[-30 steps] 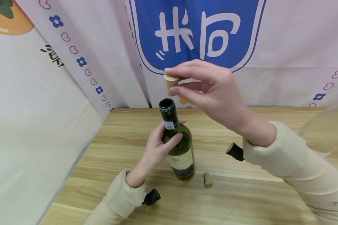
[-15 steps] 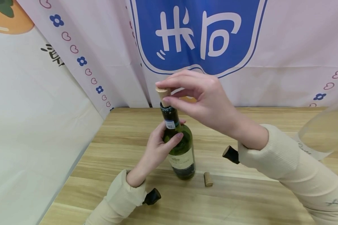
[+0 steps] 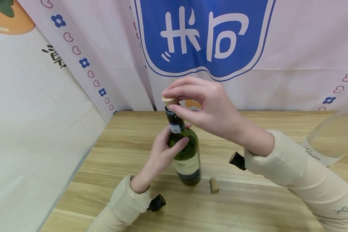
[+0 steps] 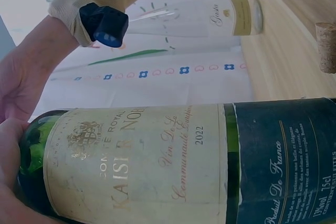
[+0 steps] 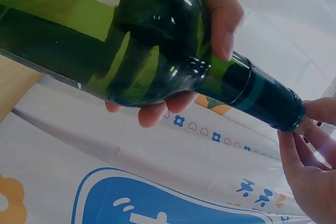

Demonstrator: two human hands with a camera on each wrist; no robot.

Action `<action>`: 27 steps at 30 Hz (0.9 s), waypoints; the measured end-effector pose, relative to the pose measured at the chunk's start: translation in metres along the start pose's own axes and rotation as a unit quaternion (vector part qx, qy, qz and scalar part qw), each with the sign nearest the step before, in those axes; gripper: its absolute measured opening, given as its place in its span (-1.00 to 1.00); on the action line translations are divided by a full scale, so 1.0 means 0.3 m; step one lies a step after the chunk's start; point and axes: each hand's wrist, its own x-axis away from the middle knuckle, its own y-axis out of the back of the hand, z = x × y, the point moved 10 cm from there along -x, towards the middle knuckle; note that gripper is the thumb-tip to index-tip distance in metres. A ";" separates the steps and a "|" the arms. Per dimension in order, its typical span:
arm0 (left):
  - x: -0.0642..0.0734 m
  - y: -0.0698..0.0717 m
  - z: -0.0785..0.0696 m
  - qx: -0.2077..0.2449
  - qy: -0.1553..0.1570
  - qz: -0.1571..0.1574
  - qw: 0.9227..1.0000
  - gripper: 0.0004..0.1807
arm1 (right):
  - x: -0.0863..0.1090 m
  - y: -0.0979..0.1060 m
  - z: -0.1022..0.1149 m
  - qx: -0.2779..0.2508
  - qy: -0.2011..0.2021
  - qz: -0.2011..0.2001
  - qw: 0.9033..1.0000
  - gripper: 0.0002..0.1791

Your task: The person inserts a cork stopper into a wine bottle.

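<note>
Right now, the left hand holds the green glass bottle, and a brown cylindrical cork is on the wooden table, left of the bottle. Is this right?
Wrong side: in the head view, the brown cylindrical cork on the wooden table is right of the green glass bottle that the left hand holds.

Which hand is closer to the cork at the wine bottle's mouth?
Right. The right hand pinches that cork between thumb and fingers, while the left hand is lower down, gripping the wine bottle around its shoulder.
</note>
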 end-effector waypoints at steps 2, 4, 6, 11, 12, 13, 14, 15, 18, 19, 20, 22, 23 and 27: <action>0.000 0.001 0.000 0.000 0.000 0.000 1.000 -0.67 | 0.002 0.000 -0.007 0.006 0.001 -0.002 1.000 -0.80; 0.001 0.002 0.001 0.000 0.000 -0.001 1.000 -0.67 | 0.000 0.004 0.006 0.006 0.003 -0.005 1.000 -0.80; 0.000 0.002 0.001 0.000 0.000 -0.001 1.000 -0.67 | -0.004 0.010 0.027 0.006 0.009 -0.009 1.000 -0.82; 0.000 0.004 0.002 -0.001 0.005 -0.001 1.000 -0.66 | -0.021 0.019 0.080 0.006 0.023 -0.006 1.000 -0.85; 0.001 0.004 0.002 -0.001 0.006 -0.002 1.000 -0.66 | -0.022 0.019 0.084 0.006 0.023 -0.004 1.000 -0.86; 0.001 0.004 0.002 -0.001 0.007 -0.002 1.000 -0.66 | -0.024 0.019 0.085 0.004 0.022 -0.002 1.000 -0.86; 0.002 0.005 0.001 -0.002 0.008 -0.003 1.000 -0.65 | -0.023 0.017 0.080 0.000 0.025 -0.002 1.000 -0.86; 0.002 0.005 0.001 -0.002 0.009 -0.003 1.000 -0.65 | -0.020 0.015 0.069 -0.004 0.026 -0.001 1.000 -0.86; 0.002 0.004 -0.002 -0.001 0.009 -0.002 1.000 -0.64 | 0.002 -0.003 -0.012 -0.002 0.032 0.007 0.999 -0.80; 0.002 0.003 -0.003 -0.001 0.009 -0.001 1.000 -0.65 | 0.014 -0.015 -0.057 0.004 0.042 0.013 0.999 -0.77; 0.001 0.002 -0.003 -0.001 0.010 -0.001 1.000 -0.65 | 0.028 -0.027 -0.108 -0.002 0.040 0.020 0.999 -0.74; 0.000 0.001 -0.001 -0.002 0.011 -0.001 1.000 -0.65 | 0.045 -0.045 -0.177 0.014 0.044 0.039 0.998 -0.68; 0.000 0.000 -0.001 -0.003 0.011 -0.001 1.000 -0.66 | 0.050 -0.051 -0.195 0.023 0.053 0.046 0.997 -0.65; 0.000 0.000 -0.002 -0.001 0.007 -0.001 1.000 -0.65 | 0.037 -0.029 -0.118 0.004 0.049 0.046 0.998 -0.66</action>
